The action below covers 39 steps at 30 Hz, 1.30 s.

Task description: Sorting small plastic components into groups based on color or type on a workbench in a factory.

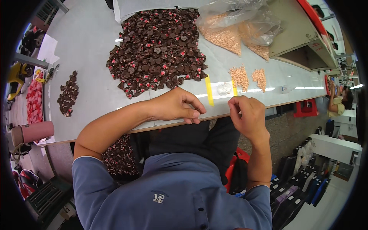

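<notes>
My left hand (179, 105) is at the front edge of the grey table (92, 96), its thumb and fingers curled close together. Opposite it, a short way to the right, my right hand (249, 115) is also closed, with its fingers bent inward at the table edge. Whatever either hand pinches is too small or hidden to make out. Just beyond my left hand spreads a big heap of small dark brown pieces (159, 50), some showing red-and-white faces. Beyond my right hand lie two small piles of tan pieces, a larger pile (239, 78) and a smaller pile (259, 79).
Yellow tape strips (209, 91) flank a small whitish round item (224, 89). Clear bags of tan pieces (222, 36) stand at the back beside a metal box (303, 42). A small dark pile (69, 94) and a pink cup (36, 132) are at left.
</notes>
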{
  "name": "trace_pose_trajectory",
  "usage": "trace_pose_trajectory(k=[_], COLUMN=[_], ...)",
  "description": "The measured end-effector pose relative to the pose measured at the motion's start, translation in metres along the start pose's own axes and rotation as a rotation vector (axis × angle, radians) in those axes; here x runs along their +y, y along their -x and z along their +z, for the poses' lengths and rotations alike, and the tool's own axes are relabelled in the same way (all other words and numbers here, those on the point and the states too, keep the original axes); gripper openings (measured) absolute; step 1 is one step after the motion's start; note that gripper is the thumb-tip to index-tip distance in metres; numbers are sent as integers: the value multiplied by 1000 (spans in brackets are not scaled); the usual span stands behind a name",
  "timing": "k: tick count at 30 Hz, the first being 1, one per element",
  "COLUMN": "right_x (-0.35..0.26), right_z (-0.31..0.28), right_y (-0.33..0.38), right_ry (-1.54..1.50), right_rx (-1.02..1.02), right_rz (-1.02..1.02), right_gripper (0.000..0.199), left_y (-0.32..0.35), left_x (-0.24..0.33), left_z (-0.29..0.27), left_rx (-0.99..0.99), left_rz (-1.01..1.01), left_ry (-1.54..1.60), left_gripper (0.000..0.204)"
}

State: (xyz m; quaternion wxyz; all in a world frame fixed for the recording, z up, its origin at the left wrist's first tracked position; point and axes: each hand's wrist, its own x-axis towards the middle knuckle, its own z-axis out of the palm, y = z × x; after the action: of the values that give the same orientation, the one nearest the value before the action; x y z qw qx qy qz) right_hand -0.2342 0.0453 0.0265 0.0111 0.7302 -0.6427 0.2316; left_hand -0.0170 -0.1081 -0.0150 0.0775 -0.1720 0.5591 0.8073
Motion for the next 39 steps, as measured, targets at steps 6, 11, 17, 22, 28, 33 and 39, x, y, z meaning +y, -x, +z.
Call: trace_pose_trajectory(k=[6, 11, 17, 22, 28, 33, 39], right_x=[13, 15, 18, 17, -5, -30, -36], right_z=[-13, -10, -6, -7, -16, 1, 15], right_y=[-20, -31, -34, -34, -28, -20, -18], right_ry=[244, 335, 420, 423, 204, -101, -162], right_rx=[-99, -180, -248, -251, -87, -3, 16], right_rz=[-57, -76, -120, -139, -93, -35, -36], right_gripper=[13, 12, 13, 12, 14, 16, 16], left_y=[-1, -4, -4, -3, -4, -3, -4], left_x=[-2, -9, -8, -9, -10, -11, -9], left_z=[-1, -3, -2, -3, -2, -2, 0], left_rx=[7, 52, 65, 59, 90, 100, 122], left_rz=[14, 49, 52, 55, 69, 71, 53], left_ry=[26, 164, 168, 183, 207, 240, 238], left_gripper=[26, 30, 27, 29, 30, 31, 32])
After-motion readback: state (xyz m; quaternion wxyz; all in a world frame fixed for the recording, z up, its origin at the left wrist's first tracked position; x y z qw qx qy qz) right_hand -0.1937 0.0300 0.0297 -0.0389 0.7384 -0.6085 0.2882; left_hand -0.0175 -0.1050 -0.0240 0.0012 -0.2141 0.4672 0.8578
